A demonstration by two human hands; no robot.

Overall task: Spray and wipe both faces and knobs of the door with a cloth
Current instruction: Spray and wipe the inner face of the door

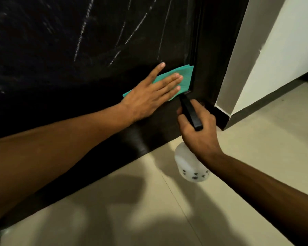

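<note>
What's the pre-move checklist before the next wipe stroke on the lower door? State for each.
1. Cloth flat on the door face: ok, the left hand presses it with straight fingers.
2. Cloth reaches the door's edge: ok, its right side sits at the edge by the frame.
3. Spray bottle secure: ok, the right hand grips its neck below the black head.
4. Nozzle clear of the cloth hand: not ok, its tip sits right beside the left fingertips.
5. Door wet enough to wipe: ok, streaks glint higher up.
6. Knobs done: cannot tell, none in view.
</note>
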